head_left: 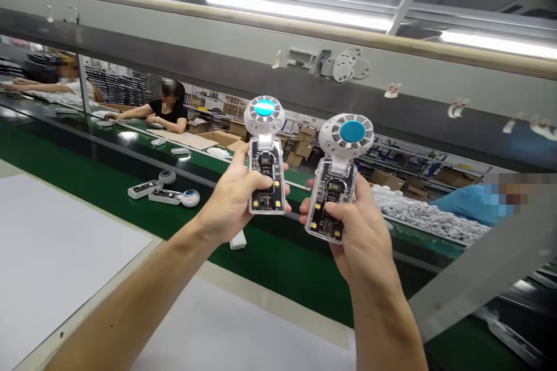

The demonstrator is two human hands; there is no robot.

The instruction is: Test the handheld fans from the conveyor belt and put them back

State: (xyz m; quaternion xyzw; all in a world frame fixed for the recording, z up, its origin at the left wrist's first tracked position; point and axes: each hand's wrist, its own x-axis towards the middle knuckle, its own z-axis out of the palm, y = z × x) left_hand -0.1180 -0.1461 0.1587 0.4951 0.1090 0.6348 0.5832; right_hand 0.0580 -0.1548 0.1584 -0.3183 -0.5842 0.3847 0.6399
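My left hand (235, 200) is wrapped round a small handheld fan (265, 113), its thumb pressed on the front of the body. The fan has a round white vented head with a bright blue centre and a clear case showing a dark circuit board. My right hand (365, 229) grips a second handheld fan (346, 133) of the same kind, thumb also on its front. Both fans are held up side by side, heads upward, the right one tilted. A small display shows on each board. The fingers behind the cases are partly hidden.
On the green conveyor belt (108, 165) lie two more fans (165, 196) and a white piece (238, 240) below my left wrist. White boards (56, 266) edge the near side. Co-workers (169, 107) sit across the line. A slanted metal post (483, 278) stands at right.
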